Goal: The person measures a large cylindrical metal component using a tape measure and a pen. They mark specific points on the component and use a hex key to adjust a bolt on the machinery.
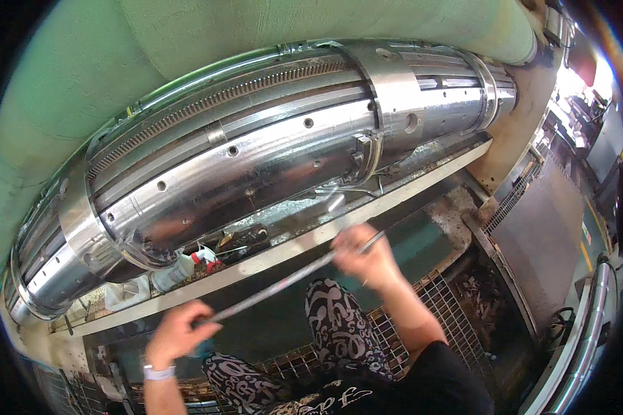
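Observation:
A long thin grey metal bar (284, 282) runs slantwise between my hands, in front of a big polished steel machine cylinder (256, 166). My left hand (176, 335), with a white wristband, is closed around the bar's lower left end. My right hand (363, 256) grips the bar near its upper right end. The bar is blurred. Below it are my legs in black-and-white patterned trousers (332, 318).
A cream ledge (291, 249) runs under the cylinder, with a spray bottle with a red nozzle (183, 266) and a white container (124, 294) on it. A metal grating floor (450, 311) lies under me. Green machine housing (187, 34) curves above. A railing (588, 325) stands at the right.

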